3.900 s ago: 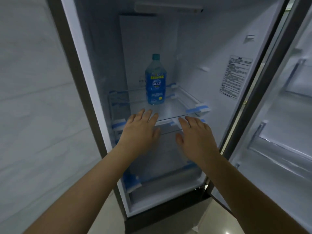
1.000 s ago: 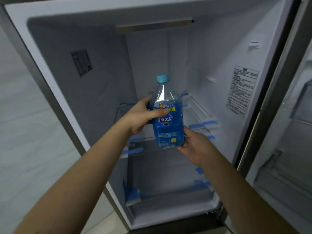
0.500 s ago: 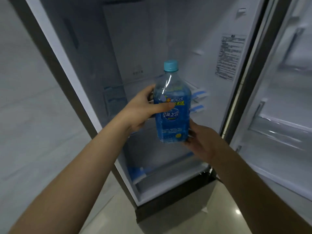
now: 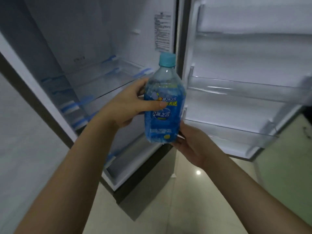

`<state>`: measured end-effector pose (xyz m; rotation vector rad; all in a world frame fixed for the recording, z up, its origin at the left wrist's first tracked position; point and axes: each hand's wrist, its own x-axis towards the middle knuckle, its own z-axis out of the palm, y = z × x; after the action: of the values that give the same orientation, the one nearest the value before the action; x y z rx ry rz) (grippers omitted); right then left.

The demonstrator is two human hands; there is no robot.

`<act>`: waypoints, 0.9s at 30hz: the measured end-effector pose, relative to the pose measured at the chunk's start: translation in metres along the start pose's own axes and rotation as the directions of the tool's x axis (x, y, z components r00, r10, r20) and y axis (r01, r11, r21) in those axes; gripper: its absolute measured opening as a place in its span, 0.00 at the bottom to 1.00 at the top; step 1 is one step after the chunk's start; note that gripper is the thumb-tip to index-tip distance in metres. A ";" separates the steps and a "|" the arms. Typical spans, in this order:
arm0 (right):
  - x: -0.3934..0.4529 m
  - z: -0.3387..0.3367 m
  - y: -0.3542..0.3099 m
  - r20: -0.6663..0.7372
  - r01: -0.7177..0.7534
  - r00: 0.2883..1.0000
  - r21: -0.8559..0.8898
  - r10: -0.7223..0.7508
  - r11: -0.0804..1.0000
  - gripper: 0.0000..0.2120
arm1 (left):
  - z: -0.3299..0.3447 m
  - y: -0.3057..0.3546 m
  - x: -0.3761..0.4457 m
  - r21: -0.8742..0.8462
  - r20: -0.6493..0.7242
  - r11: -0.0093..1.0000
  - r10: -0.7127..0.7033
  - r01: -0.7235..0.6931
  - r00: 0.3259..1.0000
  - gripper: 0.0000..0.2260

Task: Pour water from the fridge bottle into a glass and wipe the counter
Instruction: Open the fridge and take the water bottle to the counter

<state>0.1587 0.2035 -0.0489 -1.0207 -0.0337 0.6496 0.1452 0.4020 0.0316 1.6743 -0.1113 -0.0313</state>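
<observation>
Before the open fridge (image 4: 101, 68), our left hand (image 4: 128, 107) grips the upright bottle (image 4: 164, 105) while our right hand (image 4: 192, 144) cups its base.

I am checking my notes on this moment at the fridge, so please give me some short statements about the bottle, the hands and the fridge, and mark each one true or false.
1. The bottle is held upright in front of the open fridge. True.
2. The bottle's cap has been taken off. False: the light blue cap is on the neck.
3. The left hand grips the bottle's side, thumb across the label. True.
4. The right hand holds the fridge door. False: it is at the bottle's base.
5. The bottle stands on a fridge shelf. False: both hands hold it clear of the shelves.
</observation>
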 end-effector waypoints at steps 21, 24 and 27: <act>-0.287 -0.217 -0.021 -0.390 0.233 0.890 -0.057 -0.237 0.971 0.16 | 0.344 0.019 -0.027 0.025 0.515 0.999 0.020 -0.038 0.857 0.34; -0.325 -0.237 -0.022 -0.450 0.266 0.855 -0.041 -0.256 0.963 0.16 | 0.388 0.025 -0.033 0.036 0.583 0.998 0.017 -0.046 0.813 0.33; -0.354 -0.254 -0.019 -0.516 0.299 0.812 -0.033 -0.272 0.954 0.16 | 0.427 0.029 -0.034 0.048 0.638 0.998 0.005 -0.046 0.770 0.32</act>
<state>-0.0394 -0.1843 -0.0763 -1.0872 0.2961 0.0829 0.0728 -0.0212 0.0132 1.6596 -0.6596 -0.5921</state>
